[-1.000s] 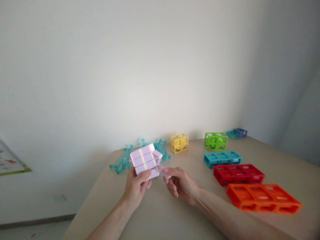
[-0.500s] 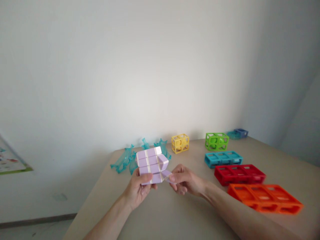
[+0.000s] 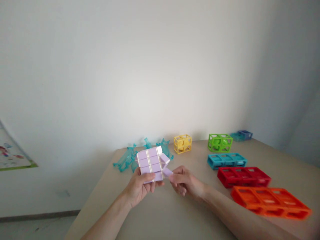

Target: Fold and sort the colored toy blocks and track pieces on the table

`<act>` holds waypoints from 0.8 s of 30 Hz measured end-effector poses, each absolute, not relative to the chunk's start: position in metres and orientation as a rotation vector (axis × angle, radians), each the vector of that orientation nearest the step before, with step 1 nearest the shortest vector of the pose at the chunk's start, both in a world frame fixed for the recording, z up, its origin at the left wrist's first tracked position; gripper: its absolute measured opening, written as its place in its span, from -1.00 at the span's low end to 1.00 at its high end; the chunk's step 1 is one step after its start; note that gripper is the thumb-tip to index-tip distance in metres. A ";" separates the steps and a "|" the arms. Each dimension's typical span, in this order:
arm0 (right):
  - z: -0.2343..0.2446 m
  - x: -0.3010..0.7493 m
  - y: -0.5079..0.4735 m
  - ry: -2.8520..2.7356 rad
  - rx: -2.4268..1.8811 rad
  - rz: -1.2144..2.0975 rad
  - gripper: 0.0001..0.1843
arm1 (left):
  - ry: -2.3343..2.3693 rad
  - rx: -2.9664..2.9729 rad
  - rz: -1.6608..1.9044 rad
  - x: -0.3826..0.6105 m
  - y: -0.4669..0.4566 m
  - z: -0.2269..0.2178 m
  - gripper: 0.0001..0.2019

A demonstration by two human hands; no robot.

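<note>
A lilac segmented piece with pale seam lines is held up over the table, tilted. Two angled flaps stick out along its right side. My left hand grips its lower left, thumb pressed on the front and fingers curled behind. With thumb and fingers, my right hand pinches the lower right flap. What the piece is made of, I cannot tell.
Translucent teal pieces lie behind my hands. Frames in yellow and green stand near the wall. Blue, red and orange frames line the table's right, close to my right forearm. A dark blue box sits at the far corner.
The view has shifted slightly, so the table objects appear a little further right. Both hands keep their hold on the lilac piece, and the pinched flap sits at a slightly different angle.
</note>
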State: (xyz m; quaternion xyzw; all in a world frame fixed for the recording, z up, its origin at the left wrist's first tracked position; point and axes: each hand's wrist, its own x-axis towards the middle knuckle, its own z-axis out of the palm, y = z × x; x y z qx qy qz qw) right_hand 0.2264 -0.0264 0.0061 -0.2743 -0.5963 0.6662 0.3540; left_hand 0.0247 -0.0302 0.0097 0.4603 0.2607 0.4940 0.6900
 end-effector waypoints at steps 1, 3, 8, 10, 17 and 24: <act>0.007 0.228 -0.025 -1.590 -0.766 1.635 -0.57 | 0.616 1.067 1.130 0.025 -0.029 0.010 -0.75; 0.008 0.229 -0.024 -1.743 -0.937 1.323 -0.54 | 0.700 1.163 1.174 0.026 -0.027 0.010 -0.68; 0.010 0.223 -0.032 -1.999 -1.194 0.573 -0.58 | 0.829 1.334 1.216 0.029 -0.028 0.009 -0.64; 0.012 0.220 -0.036 -2.040 -1.136 0.535 -0.65 | 0.832 1.329 1.189 0.030 -0.029 0.008 -0.62; 0.011 0.219 -0.037 -2.053 -1.039 0.482 -0.72 | 0.762 1.039 1.242 0.039 -0.031 0.010 -0.71; 0.004 0.217 -0.034 -2.003 -0.871 0.349 -0.71 | 0.698 0.775 1.260 0.036 -0.030 0.014 -0.87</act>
